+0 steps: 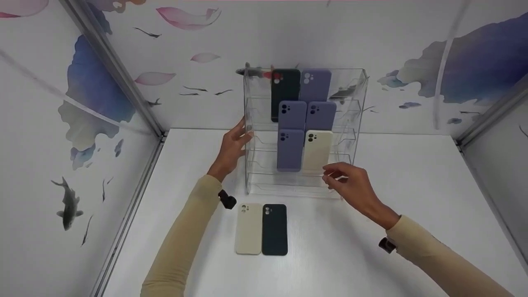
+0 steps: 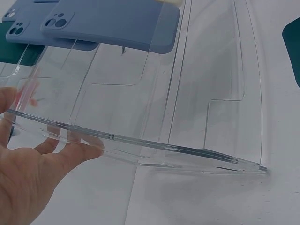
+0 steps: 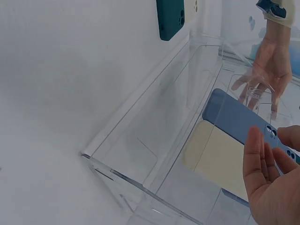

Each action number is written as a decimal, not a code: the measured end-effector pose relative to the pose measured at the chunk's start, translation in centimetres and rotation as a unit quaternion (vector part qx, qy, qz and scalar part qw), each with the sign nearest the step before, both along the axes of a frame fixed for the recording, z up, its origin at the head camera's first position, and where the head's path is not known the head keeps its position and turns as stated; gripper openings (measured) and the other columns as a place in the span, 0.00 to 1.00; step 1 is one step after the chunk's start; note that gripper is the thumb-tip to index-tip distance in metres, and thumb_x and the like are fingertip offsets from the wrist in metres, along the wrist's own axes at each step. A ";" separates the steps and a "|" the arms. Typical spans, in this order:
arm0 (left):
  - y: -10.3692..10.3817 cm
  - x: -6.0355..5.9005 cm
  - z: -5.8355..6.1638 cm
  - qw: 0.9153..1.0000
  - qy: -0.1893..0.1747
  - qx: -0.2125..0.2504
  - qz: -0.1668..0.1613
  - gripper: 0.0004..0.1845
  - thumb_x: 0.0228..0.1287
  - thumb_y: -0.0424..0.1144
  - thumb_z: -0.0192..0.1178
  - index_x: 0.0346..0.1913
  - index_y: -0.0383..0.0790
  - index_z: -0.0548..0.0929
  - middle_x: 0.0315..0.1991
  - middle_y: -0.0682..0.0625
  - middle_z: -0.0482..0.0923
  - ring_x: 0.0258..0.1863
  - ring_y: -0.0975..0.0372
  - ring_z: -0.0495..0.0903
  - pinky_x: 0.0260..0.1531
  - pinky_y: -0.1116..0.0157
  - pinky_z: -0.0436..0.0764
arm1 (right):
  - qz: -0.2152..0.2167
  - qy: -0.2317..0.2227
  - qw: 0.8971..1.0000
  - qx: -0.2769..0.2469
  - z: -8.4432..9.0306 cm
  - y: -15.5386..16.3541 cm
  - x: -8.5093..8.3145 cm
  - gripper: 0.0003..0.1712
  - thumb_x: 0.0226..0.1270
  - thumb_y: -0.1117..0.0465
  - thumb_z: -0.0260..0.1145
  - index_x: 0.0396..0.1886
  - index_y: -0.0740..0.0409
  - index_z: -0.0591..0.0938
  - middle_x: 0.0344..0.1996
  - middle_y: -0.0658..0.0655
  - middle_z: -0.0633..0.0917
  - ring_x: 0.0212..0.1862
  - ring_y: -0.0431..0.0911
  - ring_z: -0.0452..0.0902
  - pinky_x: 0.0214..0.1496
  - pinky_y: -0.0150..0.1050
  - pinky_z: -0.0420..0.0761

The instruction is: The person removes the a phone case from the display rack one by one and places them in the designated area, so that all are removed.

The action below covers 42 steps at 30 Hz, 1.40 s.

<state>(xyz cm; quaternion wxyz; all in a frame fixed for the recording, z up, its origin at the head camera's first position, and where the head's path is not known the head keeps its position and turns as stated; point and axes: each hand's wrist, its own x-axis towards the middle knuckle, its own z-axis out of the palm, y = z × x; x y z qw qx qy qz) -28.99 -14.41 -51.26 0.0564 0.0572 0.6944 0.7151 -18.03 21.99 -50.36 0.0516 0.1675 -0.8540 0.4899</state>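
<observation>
A clear acrylic display rack [image 1: 288, 190] holds several phone cases on its tiers. On the lowest occupied tier, a purple case [image 1: 290, 150] stands left of a cream case [image 1: 317, 152]. My left hand [image 1: 230, 152] holds the rack's left side panel [image 2: 164, 146], with the thumb at its front edge and the fingers along its outer face. Beside the cream case's lower right corner is my right hand [image 1: 350, 181]. Its fingers are loosely bent, with a gap between thumb and fingers [image 3: 253, 154] and nothing held. Contact with the case cannot be told.
Higher tiers hold a dark green case [image 1: 285, 93] and purple cases [image 1: 315, 84]. On the white table [image 1: 321, 264], another cream case [image 1: 248, 229] and a dark green case [image 1: 274, 229] lie side by side before the rack. Painted panels [image 1: 198, 99] enclose the back and sides.
</observation>
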 end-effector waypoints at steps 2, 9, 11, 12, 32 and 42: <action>0.0 0.0 0.0 1.000 -0.002 0.001 0.001 0.38 0.86 0.47 0.61 0.90 0.56 0.57 0.86 0.42 0.62 0.82 0.47 0.67 0.75 0.33 0.69 | 0.002 0.003 1.000 -0.004 0.2 0.1 -0.2 0.15 0.75 0.70 0.75 0.59 0.64 0.90 0.47 0.56 0.92 0.43 0.48 0.90 0.45 0.29 0.88; 0.0 -0.1 -0.1 1.000 -0.010 0.000 0.002 0.39 0.86 0.46 0.60 0.91 0.54 0.56 0.86 0.41 0.62 0.81 0.48 0.68 0.74 0.39 0.74 | -0.004 0.013 1.000 -0.010 0.6 0.4 -1.0 0.16 0.75 0.71 0.75 0.60 0.67 0.89 0.49 0.62 0.91 0.45 0.52 0.90 0.43 0.26 0.87; 0.0 -0.2 -0.1 1.000 -0.008 0.002 0.002 0.39 0.86 0.46 0.61 0.91 0.54 0.57 0.85 0.41 0.62 0.81 0.48 0.69 0.73 0.40 0.76 | -0.007 0.014 1.000 -0.012 0.7 0.6 -1.4 0.17 0.75 0.72 0.75 0.60 0.67 0.89 0.49 0.62 0.91 0.45 0.53 0.89 0.43 0.26 0.87; 0.0 -0.2 -0.1 1.000 -0.007 0.004 0.001 0.39 0.86 0.46 0.61 0.90 0.55 0.57 0.85 0.41 0.62 0.81 0.48 0.70 0.72 0.40 0.76 | -0.008 0.014 1.000 -0.013 0.8 0.7 -1.6 0.16 0.75 0.72 0.75 0.60 0.66 0.89 0.49 0.62 0.91 0.45 0.52 0.89 0.43 0.26 0.87; 0.2 -0.1 0.1 1.000 -0.010 0.001 -0.002 0.38 0.86 0.46 0.61 0.90 0.56 0.58 0.85 0.39 0.63 0.80 0.47 0.70 0.73 0.36 0.73 | -0.042 0.065 0.997 0.026 2.4 2.5 -5.1 0.15 0.76 0.71 0.74 0.59 0.66 0.90 0.52 0.62 0.90 0.53 0.54 0.88 0.51 0.18 0.80; -0.1 -0.1 0.2 1.000 -0.012 0.003 0.002 0.38 0.86 0.46 0.61 0.90 0.57 0.58 0.85 0.42 0.64 0.81 0.47 0.69 0.73 0.37 0.74 | -0.038 0.114 0.992 0.042 2.8 2.5 -6.5 0.18 0.73 0.75 0.74 0.61 0.68 0.88 0.54 0.66 0.89 0.50 0.57 0.89 0.50 0.18 0.79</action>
